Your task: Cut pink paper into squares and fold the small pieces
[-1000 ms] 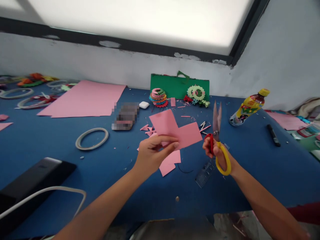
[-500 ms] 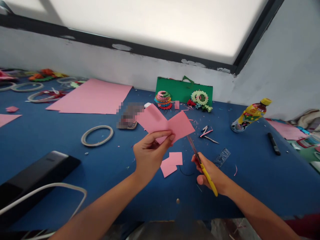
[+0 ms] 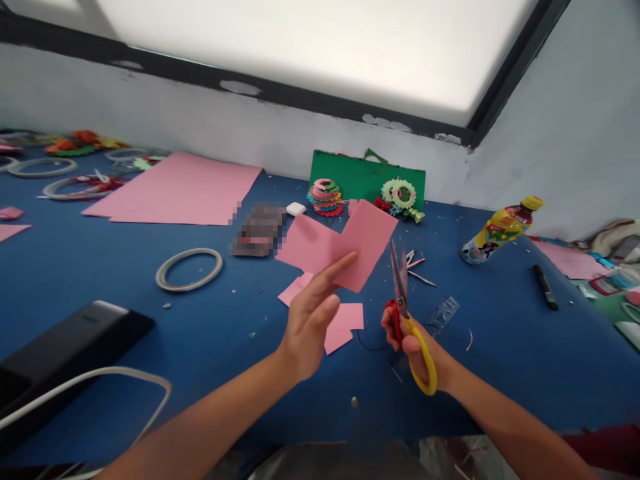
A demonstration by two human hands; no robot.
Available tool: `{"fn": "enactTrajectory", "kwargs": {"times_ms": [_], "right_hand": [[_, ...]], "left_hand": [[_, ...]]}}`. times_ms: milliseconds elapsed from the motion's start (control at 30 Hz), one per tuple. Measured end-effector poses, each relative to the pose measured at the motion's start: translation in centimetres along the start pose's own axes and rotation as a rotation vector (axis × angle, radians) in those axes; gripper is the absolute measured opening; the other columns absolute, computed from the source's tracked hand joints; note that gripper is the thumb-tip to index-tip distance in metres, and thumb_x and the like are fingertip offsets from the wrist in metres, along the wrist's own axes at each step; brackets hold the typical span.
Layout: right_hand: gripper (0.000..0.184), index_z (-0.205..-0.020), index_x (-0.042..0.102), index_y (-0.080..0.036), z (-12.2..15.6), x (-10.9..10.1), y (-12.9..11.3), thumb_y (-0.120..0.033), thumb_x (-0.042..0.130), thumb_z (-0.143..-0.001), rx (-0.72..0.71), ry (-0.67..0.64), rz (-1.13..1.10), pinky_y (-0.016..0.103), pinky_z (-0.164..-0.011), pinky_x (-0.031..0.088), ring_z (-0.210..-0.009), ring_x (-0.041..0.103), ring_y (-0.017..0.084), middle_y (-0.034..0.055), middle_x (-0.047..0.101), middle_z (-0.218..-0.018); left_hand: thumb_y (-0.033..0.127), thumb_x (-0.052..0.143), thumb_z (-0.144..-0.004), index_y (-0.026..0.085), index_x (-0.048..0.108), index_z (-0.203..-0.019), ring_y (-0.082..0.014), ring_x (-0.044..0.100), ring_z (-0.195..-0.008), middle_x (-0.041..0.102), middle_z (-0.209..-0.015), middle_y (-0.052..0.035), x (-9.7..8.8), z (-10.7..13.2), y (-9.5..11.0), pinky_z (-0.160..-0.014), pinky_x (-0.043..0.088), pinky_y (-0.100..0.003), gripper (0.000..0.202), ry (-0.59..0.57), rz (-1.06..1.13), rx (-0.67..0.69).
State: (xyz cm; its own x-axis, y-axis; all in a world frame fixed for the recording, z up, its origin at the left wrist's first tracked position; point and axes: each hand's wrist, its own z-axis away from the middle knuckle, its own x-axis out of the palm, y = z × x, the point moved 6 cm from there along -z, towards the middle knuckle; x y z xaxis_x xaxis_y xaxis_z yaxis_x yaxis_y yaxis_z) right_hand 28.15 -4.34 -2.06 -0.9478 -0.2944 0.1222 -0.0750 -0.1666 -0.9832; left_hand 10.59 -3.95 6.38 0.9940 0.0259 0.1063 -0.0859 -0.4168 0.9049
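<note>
My left hand [image 3: 313, 320] holds a folded-looking piece of pink paper [image 3: 367, 233] up over the table, its index finger stretched along the paper. The paper spreads in two wings with a notch between them. In my right hand [image 3: 417, 350] are scissors [image 3: 401, 303] with one red and one yellow handle. Their blades point up and stand a little apart, just right of the paper and not touching it. Small pink paper squares [image 3: 351, 315] lie on the table beneath, partly hidden by my left hand.
On the blue table [image 3: 225, 373] are a tape roll [image 3: 190, 270], large pink sheets [image 3: 185, 190], a blurred phone-like object [image 3: 260, 230], a black box-like device [image 3: 75, 353], a clear stencil ruler [image 3: 443, 315], a marker [image 3: 545, 287] and a bottle [image 3: 503, 230]. Paper rings [image 3: 325, 198] stand near a green board [image 3: 350, 170].
The scissors have turned more upright, and their blades have parted. My left hand has shifted slightly right and lower, its fingers straighter, and the pink paper has tilted.
</note>
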Motion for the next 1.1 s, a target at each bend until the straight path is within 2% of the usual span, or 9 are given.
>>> {"fn": "enactTrajectory", "kwargs": {"times_ms": [67,167,300,400,567,767,867,967,1100], "right_hand": [[0.069,-0.092,0.052,-0.021,0.5,1.1,-0.8,-0.082,0.053,-0.059,-0.064,-0.032,0.002,0.023,-0.055,0.038,-0.060,0.039,0.011,0.0014,0.044,-0.081],[0.081,-0.100,0.051,-0.023,1.5,2.7,-1.7,-0.089,0.047,-0.052,-0.125,-0.065,0.029,0.026,-0.058,0.040,-0.060,0.039,0.013,0.0027,0.045,-0.083],[0.077,-0.106,0.049,-0.024,2.3,4.1,-1.9,-0.087,0.037,-0.063,-0.182,-0.102,0.130,0.028,-0.063,0.042,-0.063,0.041,0.015,0.0025,0.045,-0.082],[0.068,-0.103,0.048,-0.023,2.5,4.3,-1.8,-0.082,0.032,-0.072,-0.258,-0.104,0.188,0.031,-0.072,0.043,-0.073,0.045,0.017,0.0040,0.047,-0.089],[0.060,-0.095,0.047,-0.021,2.4,4.3,-1.2,-0.076,0.029,-0.080,-0.284,-0.102,0.223,0.033,-0.076,0.042,-0.081,0.046,0.018,0.0043,0.047,-0.089],[0.053,-0.105,0.049,-0.024,1.8,4.1,1.2,-0.070,0.046,-0.079,-0.240,-0.056,-0.029,0.033,-0.084,0.043,-0.089,0.049,0.019,0.0047,0.050,-0.097],[0.054,-0.104,0.051,-0.023,1.6,4.0,2.2,-0.070,0.048,-0.077,-0.193,-0.054,-0.001,0.034,-0.082,0.044,-0.089,0.049,0.020,0.0057,0.051,-0.097],[0.052,-0.100,0.053,-0.023,1.5,3.7,2.1,-0.070,0.045,-0.079,-0.190,-0.040,0.048,0.034,-0.079,0.044,-0.084,0.049,0.020,0.0054,0.052,-0.093],[0.047,-0.095,0.052,-0.023,1.6,3.4,1.3,-0.067,0.044,-0.081,-0.191,-0.042,0.072,0.033,-0.078,0.044,-0.080,0.049,0.018,0.0041,0.052,-0.089]], "left_hand": [[0.056,0.043,-0.085,0.023,0.047,-0.133,-0.0296,0.039,-0.129,0.045,-0.138,-0.0070,1.2,1.0,0.3,-0.105,0.036,-0.043,0.059,-0.091,-0.028,0.062],[0.054,0.039,-0.087,0.025,0.033,-0.141,-0.0288,0.026,-0.136,0.033,-0.146,-0.0045,2.4,2.4,0.3,-0.111,0.027,-0.044,0.061,-0.151,-0.068,0.145],[0.044,0.038,-0.090,0.026,0.019,-0.145,-0.0288,0.012,-0.140,0.017,-0.152,-0.0009,3.5,3.5,0.0,-0.114,0.013,-0.045,0.061,-0.253,-0.105,0.240],[0.043,0.038,-0.090,0.024,0.014,-0.146,-0.0300,0.007,-0.140,0.012,-0.154,-0.0011,3.9,3.8,-0.2,-0.115,0.008,-0.045,0.064,-0.299,-0.152,0.260],[0.045,0.036,-0.091,0.024,0.010,-0.147,-0.0289,0.003,-0.140,0.007,-0.154,-0.0004,4.1,4.0,-0.4,-0.115,0.009,-0.044,0.065,-0.326,-0.196,0.244],[0.037,0.039,-0.090,0.021,0.001,-0.147,-0.0292,0.003,-0.140,0.002,-0.154,-0.0029,4.5,4.5,-0.6,-0.113,0.020,-0.044,0.070,-0.396,-0.316,0.284],[0.037,0.040,-0.089,0.022,0.002,-0.147,-0.0301,0.000,-0.140,0.004,-0.154,-0.0032,4.5,4.5,-0.8,-0.113,0.018,-0.046,0.071,-0.384,-0.346,0.280],[0.036,0.040,-0.089,0.022,0.001,-0.147,-0.0290,-0.003,-0.140,0.001,-0.154,-0.0018,4.4,4.5,-0.8,-0.113,0.019,-0.044,0.071,-0.384,-0.363,0.294],[0.035,0.041,-0.089,0.021,-0.001,-0.147,-0.0312,0.012,-0.139,0.005,-0.154,-0.0048,4.3,4.6,-0.8,-0.109,0.026,-0.043,0.073,-0.396,-0.370,0.312]]}}
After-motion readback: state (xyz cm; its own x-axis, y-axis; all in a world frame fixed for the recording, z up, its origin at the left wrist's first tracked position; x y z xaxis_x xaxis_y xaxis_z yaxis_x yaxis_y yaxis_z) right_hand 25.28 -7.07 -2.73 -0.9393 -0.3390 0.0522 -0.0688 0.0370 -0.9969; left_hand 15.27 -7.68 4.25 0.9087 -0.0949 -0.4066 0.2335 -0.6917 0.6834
